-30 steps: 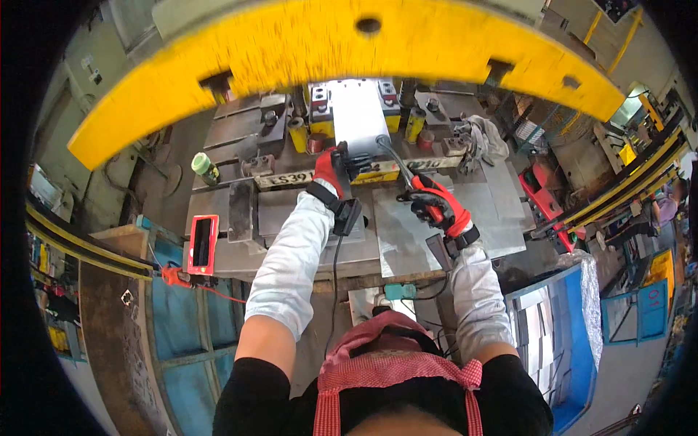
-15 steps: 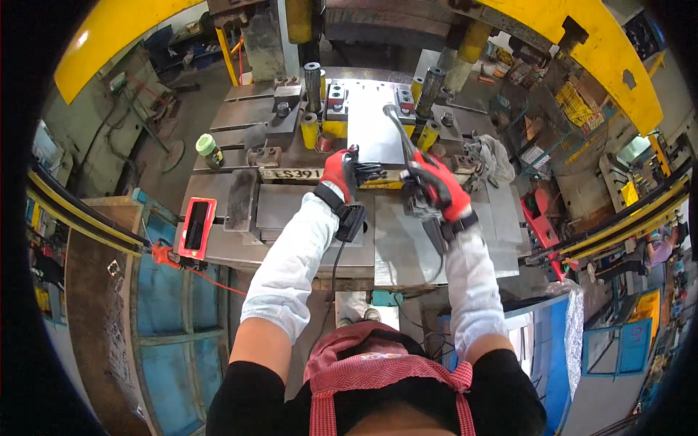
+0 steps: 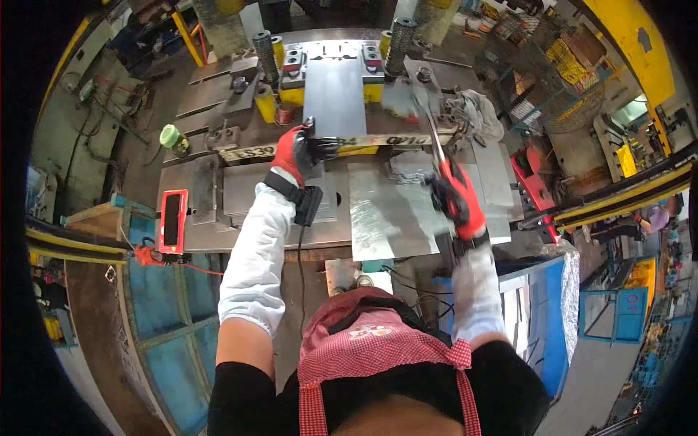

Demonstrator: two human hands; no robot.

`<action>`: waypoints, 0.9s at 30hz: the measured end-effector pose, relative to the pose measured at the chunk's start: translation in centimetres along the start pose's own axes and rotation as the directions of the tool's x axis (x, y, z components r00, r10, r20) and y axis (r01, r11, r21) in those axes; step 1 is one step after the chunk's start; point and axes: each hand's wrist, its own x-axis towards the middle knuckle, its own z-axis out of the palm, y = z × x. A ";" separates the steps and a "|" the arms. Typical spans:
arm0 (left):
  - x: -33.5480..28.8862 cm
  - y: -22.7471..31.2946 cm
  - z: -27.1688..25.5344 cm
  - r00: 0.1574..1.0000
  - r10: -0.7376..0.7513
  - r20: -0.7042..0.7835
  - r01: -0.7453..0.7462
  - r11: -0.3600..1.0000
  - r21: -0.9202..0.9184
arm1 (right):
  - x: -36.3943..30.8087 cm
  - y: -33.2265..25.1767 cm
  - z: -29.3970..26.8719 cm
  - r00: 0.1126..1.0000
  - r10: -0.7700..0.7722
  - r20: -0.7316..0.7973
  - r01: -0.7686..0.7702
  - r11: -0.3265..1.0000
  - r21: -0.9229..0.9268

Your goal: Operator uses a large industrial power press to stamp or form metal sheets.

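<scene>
A grey metal sheet [image 3: 334,91] lies flat on the die [image 3: 331,49] of a press. My left hand [image 3: 297,151], in a red and black glove, is at the sheet's near left corner; its fingers stretch rightward along the die's front edge, with the thumb apart. Whether they touch the sheet, I cannot tell. To the right, my gloved right hand [image 3: 459,198] is closed round a long-handled metal tool [image 3: 435,138]. The tool points away from me, right of the sheet. Motion smears its far end, and a greyish blur beside it cannot be made out.
Ribbed posts [image 3: 400,47] and yellow cylinders [image 3: 265,104] flank the die. Flat metal plates [image 3: 243,190] and a large shiny sheet [image 3: 389,218] lie nearer me. A green-capped bottle [image 3: 173,138], a red-framed device [image 3: 173,221] and a grey rag [image 3: 476,116] are around.
My right hand has swung the tool off the sheet to the right. My left hand remains by the sheet's near edge. The whole view has shifted, with the press now farther left and higher.
</scene>
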 end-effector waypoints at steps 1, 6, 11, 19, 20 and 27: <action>0.1 0.2 0.1 0.999 -0.043 -0.003 0.043 0.999 -0.006 | -2.7 1.4 -1.6 0.997 0.034 -0.064 -0.030 0.998 0.063; 2.3 0.2 -1.1 1.000 -0.011 -0.002 0.011 1.000 -0.026 | -6.0 7.0 -6.2 0.941 0.311 -0.136 -0.315 0.949 -0.014; 7.4 1.3 -0.5 0.991 0.114 0.072 -0.108 0.991 -0.073 | -2.4 7.8 -5.1 0.934 0.254 -0.252 -0.293 0.948 -0.128; 5.9 3.0 0.3 0.999 0.051 0.018 -0.046 0.971 -0.233 | -5.0 9.7 -5.6 0.922 0.265 -0.281 -0.281 0.960 -0.015; 3.9 4.1 0.9 0.995 -0.025 0.092 0.052 0.952 -0.301 | -5.6 10.0 -5.9 0.922 0.240 -0.306 -0.234 0.971 0.054; -13.2 -4.3 -5.7 0.871 0.387 -0.302 -0.218 0.856 0.468 | -7.4 16.8 -10.0 0.924 0.293 -0.245 -0.141 0.858 0.494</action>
